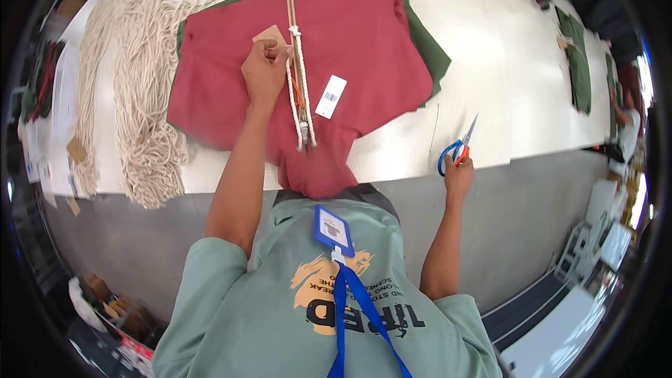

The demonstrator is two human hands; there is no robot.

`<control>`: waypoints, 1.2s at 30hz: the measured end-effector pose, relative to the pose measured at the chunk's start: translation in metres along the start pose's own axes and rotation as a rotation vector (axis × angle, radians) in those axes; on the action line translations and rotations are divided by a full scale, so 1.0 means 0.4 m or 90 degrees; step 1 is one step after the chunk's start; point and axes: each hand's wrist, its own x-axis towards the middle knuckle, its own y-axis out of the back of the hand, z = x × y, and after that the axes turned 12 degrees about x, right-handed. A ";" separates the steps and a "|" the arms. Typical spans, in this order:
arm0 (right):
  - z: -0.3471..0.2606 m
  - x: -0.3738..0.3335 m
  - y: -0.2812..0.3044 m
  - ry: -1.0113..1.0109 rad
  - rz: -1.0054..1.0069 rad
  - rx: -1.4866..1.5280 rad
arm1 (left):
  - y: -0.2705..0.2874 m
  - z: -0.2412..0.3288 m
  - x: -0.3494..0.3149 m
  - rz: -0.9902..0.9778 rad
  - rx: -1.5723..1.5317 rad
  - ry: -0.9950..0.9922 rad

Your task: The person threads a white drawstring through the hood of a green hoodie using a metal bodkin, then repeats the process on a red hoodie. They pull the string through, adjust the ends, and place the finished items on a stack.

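A dark red garment lies spread on the table, a green layer showing beneath its edges. Down its middle runs a zip with a knotted white drawcord on it. My left hand is over the garment, fingers closed on a brown card tag beside the cord's knot. To the right of the cord lies a white label with a barcode. At the table's front edge, my right hand grips scissors with blue and orange handles, blades pointing away from me.
Bundles of off-white cord cover the left of the table and hang over its front edge. A folded green garment lies at the far right. Another person is at the right rim. A blue-framed badge hangs at my chest.
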 end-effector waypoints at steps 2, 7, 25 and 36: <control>0.014 0.072 -0.006 0.006 -0.018 -0.060 | 0.030 0.000 -0.036 0.033 -0.018 -0.017; -0.015 0.141 0.023 0.070 -0.079 -0.119 | 0.173 -0.007 -0.327 0.041 0.039 0.067; -0.909 -0.096 -0.404 1.068 -0.581 -0.085 | 0.022 -0.021 -0.792 -0.001 0.189 0.331; -0.987 -0.064 -0.418 1.172 -0.580 -0.057 | 0.074 0.049 -0.916 -0.142 0.023 0.384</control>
